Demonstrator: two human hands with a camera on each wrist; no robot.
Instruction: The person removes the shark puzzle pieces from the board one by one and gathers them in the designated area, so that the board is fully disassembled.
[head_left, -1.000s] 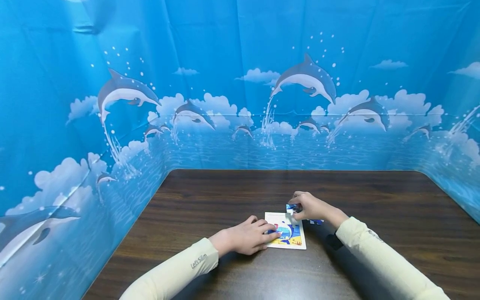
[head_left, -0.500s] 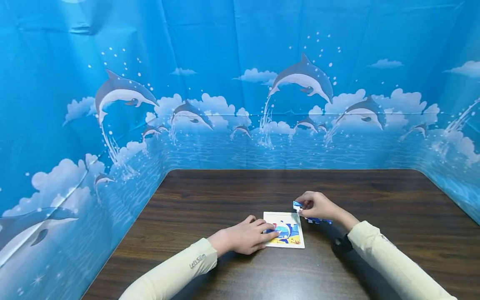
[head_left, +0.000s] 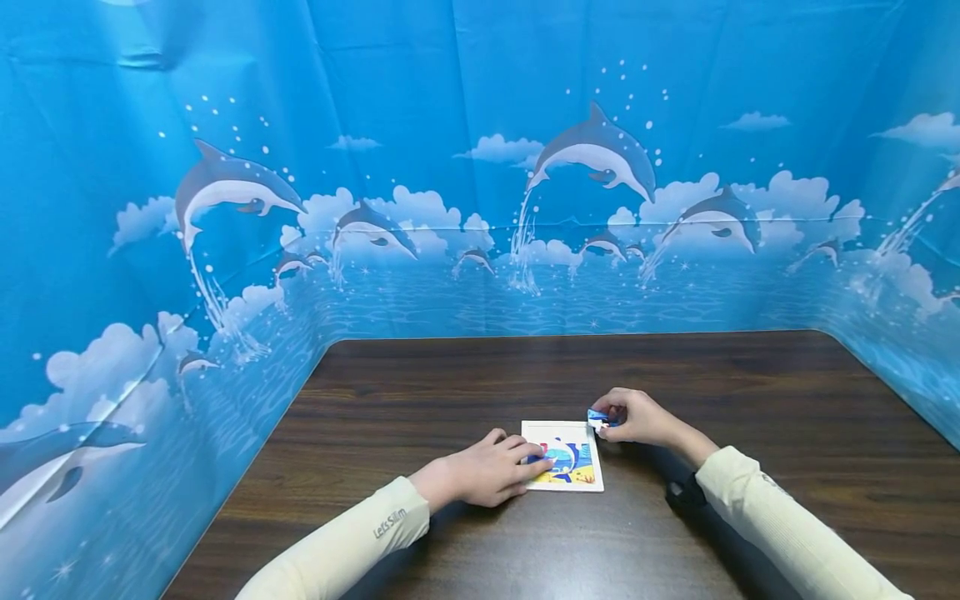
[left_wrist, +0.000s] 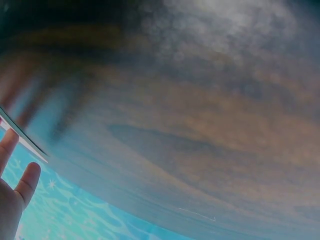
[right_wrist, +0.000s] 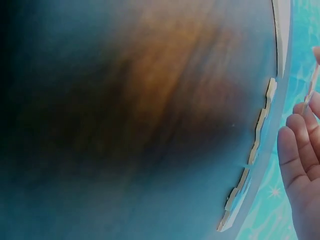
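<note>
A square puzzle board [head_left: 558, 429] with a pale frame and a partly filled dolphin picture lies on the table. My left hand [head_left: 491, 473] rests on its left side, the fingers stretched over the picture and covering part of it. My right hand [head_left: 641, 418] pinches a blue and white puzzle piece [head_left: 598, 418] between thumb and fingers, at the board's far right corner. From the right wrist the held piece [right_wrist: 312, 85] appears edge-on. Whether it touches the board, I cannot tell. Loose puzzle pieces [right_wrist: 259, 132] lie on the table in the right wrist view; the head view does not show them.
The dark wood-grain table [head_left: 450, 383] extends around the board on all sides. A blue curtain [head_left: 420, 283] printed with dolphins and clouds stands along the table's back and sides. A dark wrist device [head_left: 684, 492] sits under the right forearm.
My right hand with the puzzle piece has shifted right from over the board's far edge to its corner. Blue pieces seen beneath it earlier are out of sight. My left hand stays on the board.
</note>
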